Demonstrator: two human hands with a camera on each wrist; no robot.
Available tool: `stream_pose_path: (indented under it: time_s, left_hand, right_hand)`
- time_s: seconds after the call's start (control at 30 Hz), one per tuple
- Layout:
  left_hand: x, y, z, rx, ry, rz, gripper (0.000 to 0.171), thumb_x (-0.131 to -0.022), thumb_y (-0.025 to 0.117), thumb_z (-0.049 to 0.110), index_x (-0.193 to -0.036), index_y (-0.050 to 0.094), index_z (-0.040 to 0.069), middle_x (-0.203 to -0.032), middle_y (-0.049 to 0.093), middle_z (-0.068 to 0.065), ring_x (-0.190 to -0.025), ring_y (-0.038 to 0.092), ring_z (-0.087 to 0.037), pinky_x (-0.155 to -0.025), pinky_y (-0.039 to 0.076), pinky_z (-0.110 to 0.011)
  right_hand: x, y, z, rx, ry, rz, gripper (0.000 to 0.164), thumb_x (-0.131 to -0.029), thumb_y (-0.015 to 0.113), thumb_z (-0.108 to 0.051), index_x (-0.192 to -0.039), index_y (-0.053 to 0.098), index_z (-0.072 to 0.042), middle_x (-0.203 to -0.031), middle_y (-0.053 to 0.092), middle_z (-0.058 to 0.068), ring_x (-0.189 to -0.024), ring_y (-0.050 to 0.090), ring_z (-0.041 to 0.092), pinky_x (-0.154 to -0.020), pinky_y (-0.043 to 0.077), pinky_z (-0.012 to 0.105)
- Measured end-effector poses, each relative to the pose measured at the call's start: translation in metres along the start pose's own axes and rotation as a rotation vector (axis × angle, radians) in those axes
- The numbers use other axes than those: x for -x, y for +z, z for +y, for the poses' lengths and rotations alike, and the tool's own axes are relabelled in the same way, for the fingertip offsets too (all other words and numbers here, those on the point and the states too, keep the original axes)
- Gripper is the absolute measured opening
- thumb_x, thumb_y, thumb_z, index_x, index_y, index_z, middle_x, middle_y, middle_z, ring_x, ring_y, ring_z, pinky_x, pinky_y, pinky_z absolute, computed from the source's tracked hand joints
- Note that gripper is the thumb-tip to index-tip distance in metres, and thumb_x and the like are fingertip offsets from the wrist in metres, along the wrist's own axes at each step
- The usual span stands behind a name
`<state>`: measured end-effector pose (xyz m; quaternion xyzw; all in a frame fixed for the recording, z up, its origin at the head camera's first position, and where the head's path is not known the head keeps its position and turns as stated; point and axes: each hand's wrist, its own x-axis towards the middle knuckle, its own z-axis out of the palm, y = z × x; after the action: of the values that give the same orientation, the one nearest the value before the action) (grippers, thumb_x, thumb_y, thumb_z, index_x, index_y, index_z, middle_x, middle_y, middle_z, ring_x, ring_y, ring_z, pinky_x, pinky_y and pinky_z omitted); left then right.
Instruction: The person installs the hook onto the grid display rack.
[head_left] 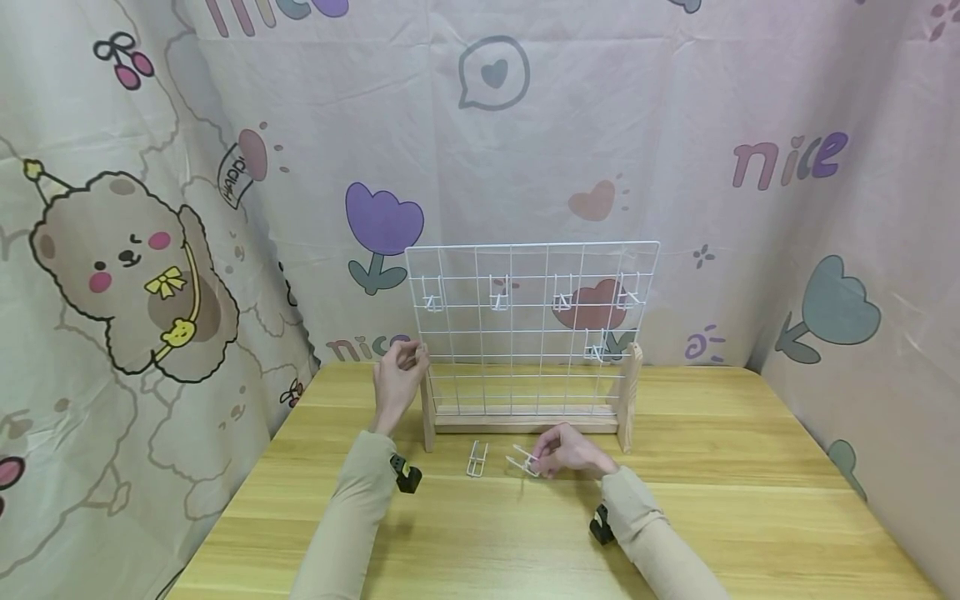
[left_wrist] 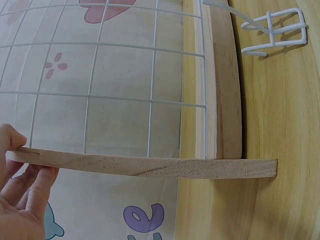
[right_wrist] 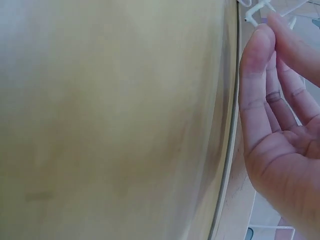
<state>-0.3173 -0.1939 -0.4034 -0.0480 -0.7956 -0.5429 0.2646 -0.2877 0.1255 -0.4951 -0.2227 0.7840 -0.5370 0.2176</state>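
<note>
My left hand (head_left: 399, 379) grips the top of the left wooden post (left_wrist: 150, 166) of a white wire grid rack (head_left: 525, 332), thumb on one side and fingers on the other in the left wrist view. In front of the rack, my right hand (head_left: 572, 450) pinches a white wire hook (head_left: 524, 452) between thumb and fingertips, its prongs pointing left. The right wrist view shows only part of this hook, at the top edge above the fingertips. Another white wire hook (left_wrist: 271, 31) lies on the table, left of the right hand.
Several white hooks hang on the grid, most along an upper row, with one hook (head_left: 595, 350) lower at the right. A wooden crossbar (head_left: 525, 423) and right post (head_left: 628, 400) support the rack on the wooden table (head_left: 480, 542). Printed curtains (head_left: 487, 167) surround the table's back and sides.
</note>
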Motion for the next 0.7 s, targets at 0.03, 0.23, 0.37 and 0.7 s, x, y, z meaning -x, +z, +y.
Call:
stream_pose_path:
  time_s: [0.03, 0.23, 0.37, 0.7]
  left_hand:
    - [0.0000, 0.0000, 0.0000, 0.000, 0.000, 0.001, 0.027, -0.091, 0.069, 0.008, -0.116, 0.066, -0.002, -0.120, 0.072, -0.023, -0.111, 0.072, -0.037, -0.095, 0.060, -0.043]
    - [0.0000, 0.0002, 0.0003, 0.000, 0.006, 0.005, 0.027, -0.091, 0.069, 0.008, -0.116, 0.066, -0.002, -0.119, 0.072, -0.023, -0.110, 0.072, -0.037, -0.094, 0.061, -0.042]
    - [-0.0001, 0.0005, 0.0004, 0.001, 0.003, 0.005, 0.027, -0.091, 0.069, 0.007, -0.116, 0.066, -0.002, -0.119, 0.072, -0.024, -0.111, 0.072, -0.037, -0.095, 0.060, -0.043]
    - [0.0003, 0.0008, 0.0012, 0.001, 0.006, 0.005, 0.029, -0.089, 0.070, 0.003, -0.117, 0.065, -0.003, -0.121, 0.070, -0.025, -0.112, 0.071, -0.040, -0.095, 0.060, -0.043]
  right_hand:
    - [0.0001, 0.0001, 0.0002, -0.007, -0.005, -0.001, 0.016, -0.085, 0.074, 0.000, -0.095, 0.068, 0.010, -0.083, 0.075, 0.014, -0.065, 0.068, 0.012, -0.065, 0.064, 0.027]
    - [0.0002, 0.0019, 0.0002, -0.088, -0.015, 0.010, 0.018, -0.086, 0.074, -0.003, -0.098, 0.067, 0.010, -0.084, 0.075, 0.009, -0.068, 0.068, 0.013, -0.068, 0.063, 0.026]
    - [-0.0011, 0.0033, -0.0012, -0.170, -0.015, 0.030, 0.020, -0.086, 0.073, -0.003, -0.099, 0.066, 0.010, -0.083, 0.074, 0.005, -0.070, 0.067, 0.013, -0.069, 0.063, 0.025]
    - [-0.0052, 0.0042, -0.0026, -0.239, -0.043, 0.126, 0.019, -0.087, 0.075, -0.009, -0.101, 0.069, 0.002, -0.085, 0.074, 0.000, -0.075, 0.069, 0.014, -0.078, 0.064, 0.032]
